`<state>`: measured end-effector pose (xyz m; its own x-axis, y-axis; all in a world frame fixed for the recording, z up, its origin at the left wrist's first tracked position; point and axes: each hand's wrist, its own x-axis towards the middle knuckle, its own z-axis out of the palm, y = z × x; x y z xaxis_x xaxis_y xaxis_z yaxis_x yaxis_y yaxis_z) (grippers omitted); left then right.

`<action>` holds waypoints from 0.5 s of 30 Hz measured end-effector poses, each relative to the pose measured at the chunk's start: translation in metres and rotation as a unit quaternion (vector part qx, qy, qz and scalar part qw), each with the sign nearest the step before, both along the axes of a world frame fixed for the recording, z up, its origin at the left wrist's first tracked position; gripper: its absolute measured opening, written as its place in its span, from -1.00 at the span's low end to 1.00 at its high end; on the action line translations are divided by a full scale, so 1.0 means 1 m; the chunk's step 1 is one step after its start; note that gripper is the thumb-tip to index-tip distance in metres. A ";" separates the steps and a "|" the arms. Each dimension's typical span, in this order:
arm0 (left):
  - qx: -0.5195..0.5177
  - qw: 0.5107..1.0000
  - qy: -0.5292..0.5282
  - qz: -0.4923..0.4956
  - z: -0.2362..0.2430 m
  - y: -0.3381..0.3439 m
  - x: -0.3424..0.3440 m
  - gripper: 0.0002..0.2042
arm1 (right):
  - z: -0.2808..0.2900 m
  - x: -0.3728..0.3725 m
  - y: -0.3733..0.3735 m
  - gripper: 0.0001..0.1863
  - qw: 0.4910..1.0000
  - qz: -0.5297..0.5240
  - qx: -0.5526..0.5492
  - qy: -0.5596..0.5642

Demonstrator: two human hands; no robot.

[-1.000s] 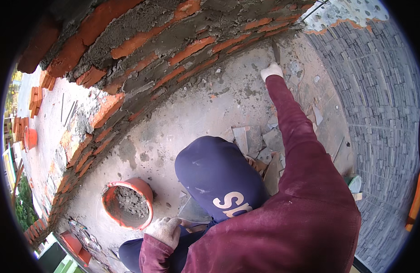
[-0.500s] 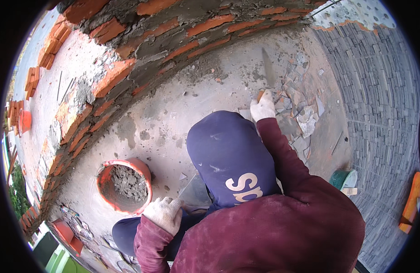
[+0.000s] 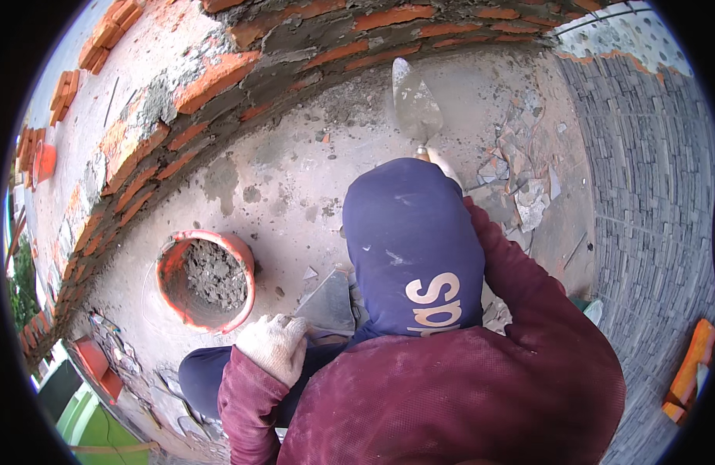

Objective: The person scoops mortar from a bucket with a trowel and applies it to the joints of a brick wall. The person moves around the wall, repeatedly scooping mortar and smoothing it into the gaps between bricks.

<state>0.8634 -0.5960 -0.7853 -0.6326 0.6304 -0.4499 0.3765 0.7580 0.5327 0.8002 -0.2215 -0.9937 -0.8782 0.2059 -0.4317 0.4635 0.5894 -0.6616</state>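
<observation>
My right hand (image 3: 446, 164), in a white glove, is mostly hidden behind my raised knee (image 3: 412, 225) in navy trousers. It grips the wooden handle of a pointed trowel (image 3: 417, 108), whose mortar-smeared blade points away over the floor toward the foot of the brick wall. My left hand (image 3: 272, 349), also gloved, rests on my other leg with the fingers curled in; nothing shows in them. Just beyond it stands an orange bucket (image 3: 247, 306) partly filled with grey mortar (image 3: 216, 275). A grey tile piece (image 3: 329, 304) lies between that hand and my knee.
A rough brick wall (image 3: 288, 46) with grey joints curves along the far and left sides. Broken tile shards (image 3: 532, 203) lie on the right, before a grey stone-patterned wall (image 3: 644, 178). Orange bricks (image 3: 690, 364) are at the far right. Another orange bucket (image 3: 44, 161) stands beyond the wall.
The trowel has swung left from beside the tile shards, and its blade now faces up. My right hand has gone left behind the knee. My left hand stays on my leg.
</observation>
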 end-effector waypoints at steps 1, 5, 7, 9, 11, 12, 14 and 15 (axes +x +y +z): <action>0.010 1.000 0.005 0.004 0.000 0.003 0.000 -0.80 | 0.005 0.010 0.034 -0.66 0.980 0.170 0.089 0.054; -0.034 0.999 -0.015 -0.014 0.003 0.012 -0.004 -0.81 | 0.018 -0.015 0.070 -0.69 0.899 0.420 -0.117 0.043; -0.036 0.999 -0.013 -0.006 0.003 0.018 -0.006 -0.83 | -0.009 -0.041 0.056 -0.61 0.865 0.467 -0.182 -0.031; -0.040 0.999 -0.017 -0.005 0.002 0.024 -0.010 -0.83 | -0.038 -0.059 0.030 -0.51 0.871 0.481 -0.072 -0.073; -0.072 0.997 -0.024 0.009 0.006 0.032 -0.010 -0.82 | -0.041 -0.078 -0.017 -0.46 0.863 0.502 0.046 -0.013; -0.084 0.996 -0.030 0.015 0.011 0.037 -0.011 -0.82 | -0.038 -0.088 -0.035 -0.45 0.866 0.497 0.041 -0.040; -0.077 0.996 -0.040 0.020 0.010 0.041 -0.013 -0.81 | -0.040 -0.095 -0.046 -0.45 0.896 0.441 0.019 -0.057; -0.071 0.996 -0.043 0.028 0.009 0.041 -0.012 -0.81 | -0.027 -0.100 -0.048 -0.47 0.911 0.402 0.006 -0.097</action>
